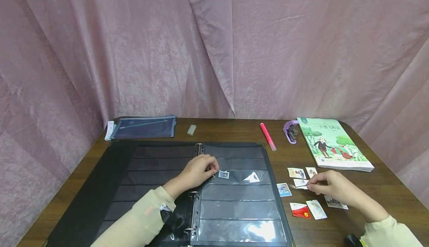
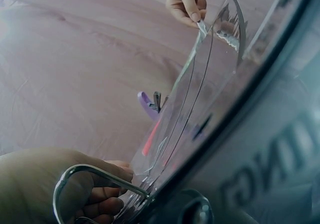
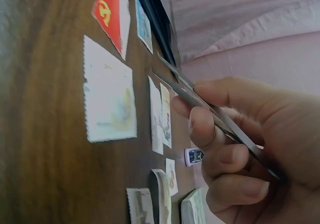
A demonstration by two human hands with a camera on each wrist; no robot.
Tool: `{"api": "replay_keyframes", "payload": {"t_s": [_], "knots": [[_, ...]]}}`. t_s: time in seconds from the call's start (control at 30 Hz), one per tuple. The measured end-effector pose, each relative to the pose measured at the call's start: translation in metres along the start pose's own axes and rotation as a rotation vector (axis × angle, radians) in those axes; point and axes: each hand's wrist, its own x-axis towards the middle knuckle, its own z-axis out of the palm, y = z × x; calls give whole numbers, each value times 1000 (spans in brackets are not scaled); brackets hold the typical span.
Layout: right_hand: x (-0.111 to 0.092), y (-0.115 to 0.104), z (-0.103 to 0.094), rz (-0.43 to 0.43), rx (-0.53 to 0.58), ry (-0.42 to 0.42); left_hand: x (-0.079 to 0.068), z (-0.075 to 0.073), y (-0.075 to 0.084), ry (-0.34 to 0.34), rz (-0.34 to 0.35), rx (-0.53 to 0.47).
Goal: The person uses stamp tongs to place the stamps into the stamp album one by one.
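Note:
An open black stamp album (image 1: 241, 193) with clear strip pockets lies before me. My left hand (image 1: 200, 170) is at its right-hand page, thumb and forefinger pinching the edge of a clear pocket (image 2: 142, 159). Just right of those fingertips, a small blue-edged stamp (image 1: 223, 174) sits at that pocket. My right hand (image 1: 330, 183) holds metal tweezers (image 3: 220, 119), their tips slightly apart, above the loose stamps right of the album. Among these are a red-and-white stamp (image 3: 111, 16), a pale stamp (image 3: 110, 93) and a blue stamp (image 1: 284, 189). Whether the tips touch any stamp I cannot tell.
Behind the album lie a blue mesh pouch (image 1: 144, 127), an eraser (image 1: 191, 129) and a pink marker (image 1: 268, 136). A purple clip-like item (image 1: 290, 131) is beside a green picture book (image 1: 333, 142) at the back right. Metal rings (image 2: 95, 169) stand up from the album's spine.

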Motion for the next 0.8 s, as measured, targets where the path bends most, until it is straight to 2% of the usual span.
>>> {"api": "replay_keyframes", "payload": {"t_s": [0.1, 0.33, 0.47, 0.8], "knots": [[1, 3, -4, -27, 51, -43, 0, -1, 0, -3, 4, -3], [13, 14, -7, -149, 190, -135, 0, -1, 1, -2, -14, -21], [20, 16, -6, -176, 249, -178, 0, 0, 0, -4, -12, -17], [26, 16, -5, -95, 274, -233, 0, 0, -1, 2, -8, -14]]}}
